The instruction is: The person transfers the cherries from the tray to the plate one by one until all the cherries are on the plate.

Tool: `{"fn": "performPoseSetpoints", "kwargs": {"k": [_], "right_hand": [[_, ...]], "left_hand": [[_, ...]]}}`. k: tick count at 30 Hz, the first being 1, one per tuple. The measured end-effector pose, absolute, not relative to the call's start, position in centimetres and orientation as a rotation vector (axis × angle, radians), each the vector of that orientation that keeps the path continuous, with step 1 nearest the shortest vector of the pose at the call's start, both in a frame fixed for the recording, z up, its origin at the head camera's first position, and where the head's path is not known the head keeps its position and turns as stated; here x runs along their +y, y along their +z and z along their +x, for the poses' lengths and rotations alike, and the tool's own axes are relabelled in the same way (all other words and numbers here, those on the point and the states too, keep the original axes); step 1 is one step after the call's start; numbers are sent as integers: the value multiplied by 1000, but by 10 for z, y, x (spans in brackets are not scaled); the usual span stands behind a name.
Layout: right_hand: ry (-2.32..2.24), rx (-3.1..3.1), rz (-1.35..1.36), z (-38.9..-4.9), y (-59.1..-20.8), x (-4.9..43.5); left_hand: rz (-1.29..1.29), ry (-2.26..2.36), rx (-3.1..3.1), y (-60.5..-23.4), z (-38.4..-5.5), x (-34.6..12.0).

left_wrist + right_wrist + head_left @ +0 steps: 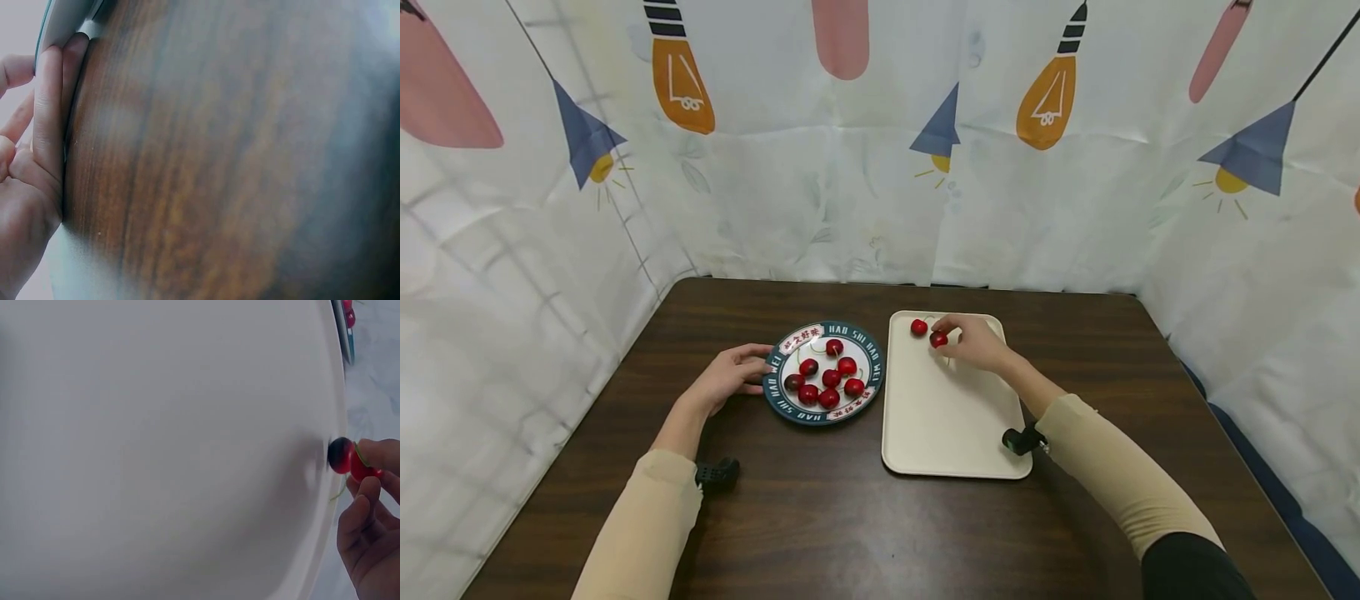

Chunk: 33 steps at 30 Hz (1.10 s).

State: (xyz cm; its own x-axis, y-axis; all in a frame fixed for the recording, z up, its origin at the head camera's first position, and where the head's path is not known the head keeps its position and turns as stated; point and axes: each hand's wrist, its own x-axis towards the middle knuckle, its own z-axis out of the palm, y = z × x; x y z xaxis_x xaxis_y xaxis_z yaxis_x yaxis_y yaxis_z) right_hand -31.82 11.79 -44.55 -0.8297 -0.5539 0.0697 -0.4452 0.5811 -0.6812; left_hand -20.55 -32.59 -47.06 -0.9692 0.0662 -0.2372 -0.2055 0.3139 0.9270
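Observation:
My left hand rests at the left rim of a round plate with a blue patterned border, its fingers extended. In the left wrist view, straight fingers meet the plate's edge close to the table. Several red cherries with stems lie on this plate. Over the far end of a cream rectangular tray, my right hand pinches a cherry between thumb and fingers. Just left of it lies another cherry; the right wrist view shows a dark-sided cherry beside the fingertips.
Plate and tray stand side by side on a dark brown wooden table. A white curtain printed with lamps and bulbs hangs behind the table and along its sides. Both wrists wear small black cameras.

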Motion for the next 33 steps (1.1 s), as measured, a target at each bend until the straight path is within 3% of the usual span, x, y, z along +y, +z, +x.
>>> {"fn": "performPoseSetpoints", "kwargs": {"k": [33], "right_hand": [[-1115, 2575, -940, -299, -438, 80]], "left_hand": [[-140, 1697, 2348, -473, -209, -328]]}}
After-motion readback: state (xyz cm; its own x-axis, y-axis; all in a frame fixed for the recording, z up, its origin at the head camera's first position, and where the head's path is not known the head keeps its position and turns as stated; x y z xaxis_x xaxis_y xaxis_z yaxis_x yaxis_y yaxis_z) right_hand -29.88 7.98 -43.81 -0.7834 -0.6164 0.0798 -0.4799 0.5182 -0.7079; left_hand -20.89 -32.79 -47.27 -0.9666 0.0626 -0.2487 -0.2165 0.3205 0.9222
